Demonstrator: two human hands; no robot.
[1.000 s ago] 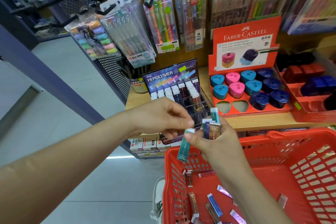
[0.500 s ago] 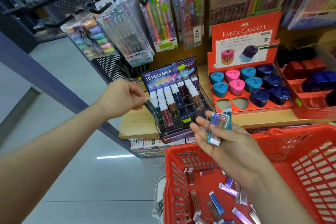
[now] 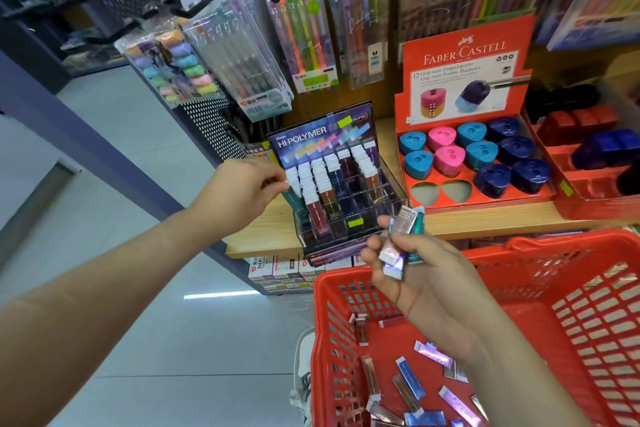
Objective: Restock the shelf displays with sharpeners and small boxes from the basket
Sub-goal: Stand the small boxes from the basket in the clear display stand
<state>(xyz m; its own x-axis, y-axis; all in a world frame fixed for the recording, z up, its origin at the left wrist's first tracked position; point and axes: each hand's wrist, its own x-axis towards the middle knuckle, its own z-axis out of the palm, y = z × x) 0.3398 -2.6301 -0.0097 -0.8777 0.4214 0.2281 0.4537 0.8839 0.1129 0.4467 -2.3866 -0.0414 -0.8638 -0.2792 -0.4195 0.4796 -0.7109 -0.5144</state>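
My left hand pinches the white top of a slim teal box and holds it over the left column of the clear Hi-Polymer display rack. Lower right, my right hand grips a small bundle of slim boxes, silver, purple and teal, just above the red basket. Several more slim boxes lie loose on the basket floor. The red Faber-Castell tray on the shelf holds blue, pink and navy sharpeners, with two empty slots at its front left.
Packs of pens and highlighters hang on hooks above the wooden shelf. A second red tray with red and blue items stands at the far right. Stacked small cartons sit under the shelf. Grey floor spreads to the left.
My left hand carried the teal box from my right hand up and left to the rack, and now lowers it at the rack's left column. My right hand stayed over the basket.
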